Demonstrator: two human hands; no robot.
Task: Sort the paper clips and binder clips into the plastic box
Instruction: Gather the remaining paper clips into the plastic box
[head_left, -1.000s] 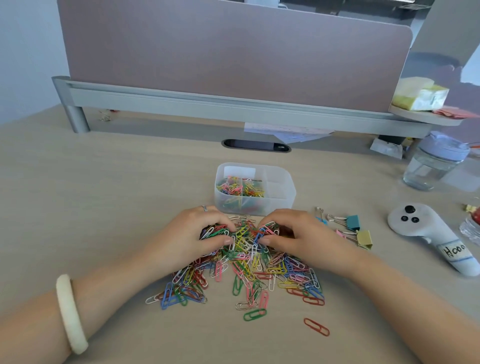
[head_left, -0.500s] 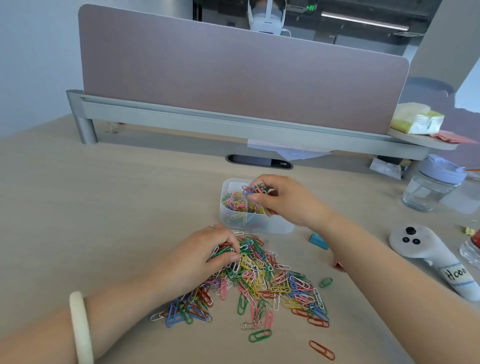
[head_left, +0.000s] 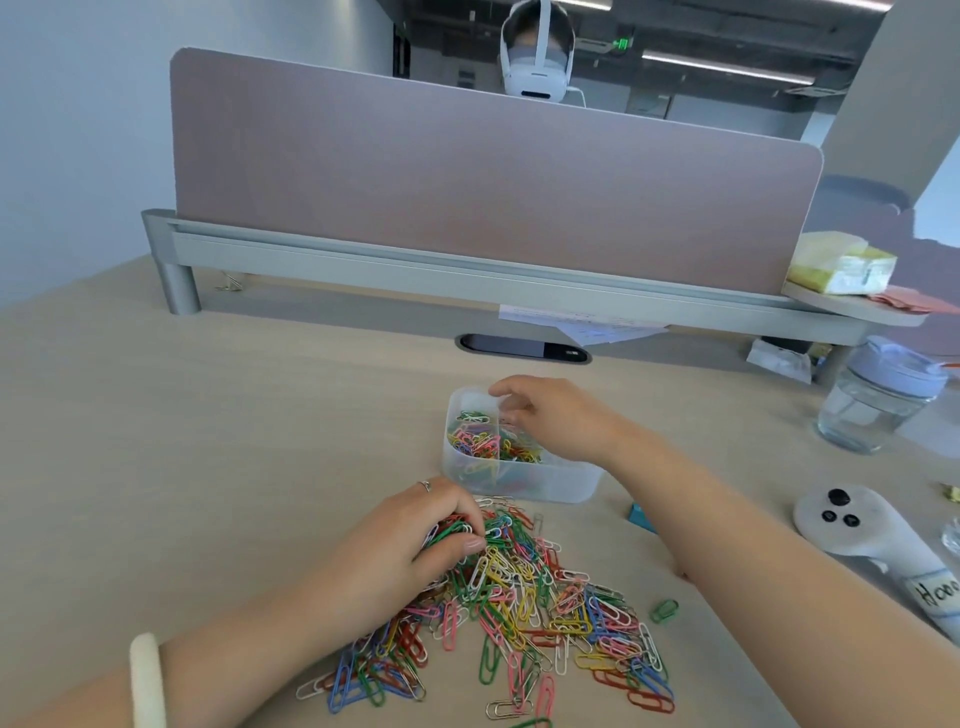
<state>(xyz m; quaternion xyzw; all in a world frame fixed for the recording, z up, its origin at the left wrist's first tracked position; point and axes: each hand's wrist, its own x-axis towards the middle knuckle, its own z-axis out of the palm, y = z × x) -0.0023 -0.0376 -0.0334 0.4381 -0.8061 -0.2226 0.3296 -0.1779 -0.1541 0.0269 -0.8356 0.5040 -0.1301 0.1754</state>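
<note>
**Plastic box under your right hand, clips bunched in your left**

Your left hand (head_left: 415, 540) sits on the far-left part of the heap of paper clips (head_left: 545, 613), which spreads toward the near edge of the surface (head_left: 208, 441). Its fingers are curled into the heap, and the thumb presses a bunch of green, red and white clips against them. A thin ring (head_left: 425, 486) shows on one finger, and a smooth pale bracelet (head_left: 148, 680) circles the wrist.

Your right hand (head_left: 561, 421) hovers over the plastic box (head_left: 519, 483), which stands just beyond the heap, toward the middle of the surface. Its fingers hang loosely curled above the box's far side. Whether anything is pinched between them cannot be told.

The box is translucent, with rounded corners and thin inner walls. The boxed clips (head_left: 475, 441) lie tangled on both sides of one wall. The heap is bent wire in glossy green, yellow, red, blue, pink and white, with the loops overlapping. One green clip (head_left: 664, 610) lies apart, to the right of the heap. A blue binder clip (head_left: 641, 517) peeks out from behind your right forearm. Nearer the right edge are a white moulded controller (head_left: 857, 525) and a clear jar (head_left: 878, 410) with a pale blue lid.
</note>
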